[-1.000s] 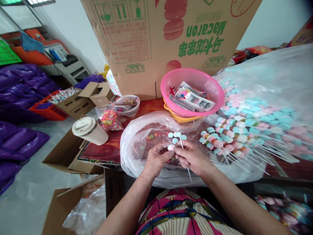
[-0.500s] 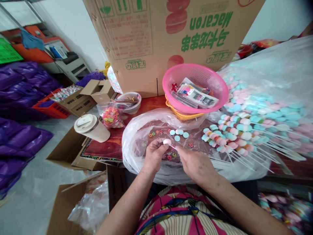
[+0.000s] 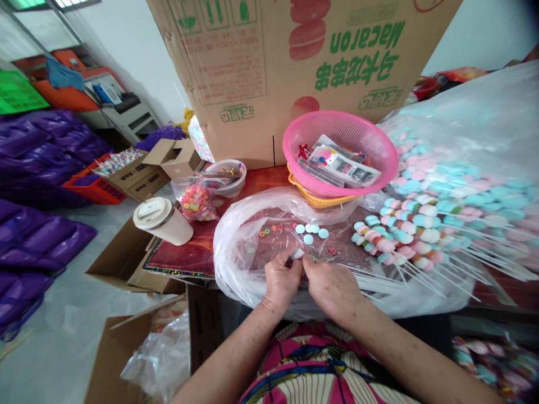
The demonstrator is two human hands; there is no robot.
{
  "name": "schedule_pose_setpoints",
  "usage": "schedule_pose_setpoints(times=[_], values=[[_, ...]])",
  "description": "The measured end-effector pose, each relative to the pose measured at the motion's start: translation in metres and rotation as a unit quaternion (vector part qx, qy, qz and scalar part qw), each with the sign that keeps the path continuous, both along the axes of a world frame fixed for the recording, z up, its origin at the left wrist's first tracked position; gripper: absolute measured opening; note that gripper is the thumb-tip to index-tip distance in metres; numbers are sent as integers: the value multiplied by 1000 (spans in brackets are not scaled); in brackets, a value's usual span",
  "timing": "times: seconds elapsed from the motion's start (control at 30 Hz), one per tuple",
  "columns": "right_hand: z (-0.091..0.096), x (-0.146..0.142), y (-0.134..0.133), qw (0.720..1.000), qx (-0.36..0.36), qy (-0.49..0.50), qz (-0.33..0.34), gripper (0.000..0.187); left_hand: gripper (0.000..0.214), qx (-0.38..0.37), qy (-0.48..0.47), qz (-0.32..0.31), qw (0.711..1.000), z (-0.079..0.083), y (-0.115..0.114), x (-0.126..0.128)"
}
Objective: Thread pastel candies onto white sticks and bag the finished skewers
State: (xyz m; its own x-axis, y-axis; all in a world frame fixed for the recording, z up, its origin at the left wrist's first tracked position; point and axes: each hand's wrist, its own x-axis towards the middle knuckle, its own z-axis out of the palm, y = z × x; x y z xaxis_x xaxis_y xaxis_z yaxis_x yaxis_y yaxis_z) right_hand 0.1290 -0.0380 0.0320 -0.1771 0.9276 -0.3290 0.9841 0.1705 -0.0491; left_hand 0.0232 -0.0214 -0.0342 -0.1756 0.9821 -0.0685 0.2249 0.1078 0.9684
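My left hand (image 3: 284, 278) pinches a small pale pink and bluish marshmallow (image 3: 298, 254) between thumb and fingers. Close against it, my right hand (image 3: 332, 286) is closed around a thin white stick, now mostly hidden by the fingers. Just beyond the hands, several blue marshmallows (image 3: 308, 239) and a white one lie on clear plastic sheeting (image 3: 229, 247). Small coloured candy rings (image 3: 268, 230) are scattered left of them. Loose white sticks (image 3: 379, 281) lie beside my right hand, and finished marshmallow skewers (image 3: 404, 230) are piled to the right.
A pink basket (image 3: 290, 151) with printed packets rests on a yellow basket (image 3: 314, 200). Behind stands a large cardboard box (image 3: 236, 73). To the left are a white cup (image 3: 172, 227), a bag of candy rings (image 3: 195, 202) and a white bowl (image 3: 236, 182). Open boxes stand below.
My hands have come together, and the stick that showed between them is now mostly covered. The marshmallow sits lower, nearer my body. The view has shifted slightly.
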Motion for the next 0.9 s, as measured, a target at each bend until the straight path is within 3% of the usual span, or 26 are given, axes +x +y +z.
schedule_pose_setpoints(times=[0.13,0.23,0.4,0.47,0.53,0.6,0.67,0.8,0.9], values=[[-4,10,0,1000,9,-1,5,32,19,-47,-69,15,996,-6,4,-2],[-5,11,-2,1000,8,-6,-4,31,18,-24,-30,28,999,-6,-1,2],[-21,16,9,998,21,66,-13,28,22,4,25,-58,998,8,-3,0],[-30,26,14,994,36,98,-20,28,30,4,71,-88,994,17,13,-13],[-37,38,17,993,47,110,-23,28,34,-12,158,-73,985,25,39,-31],[-39,44,15,993,40,111,-19,29,19,-38,274,-66,959,28,66,-46],[-38,44,11,992,26,119,-17,29,12,-50,304,-68,949,28,84,-55],[-33,35,2,988,52,145,-16,28,8,-44,270,-103,956,27,78,-53],[-29,29,0,986,73,147,-9,28,12,-101,66,-123,985,30,54,-46]])
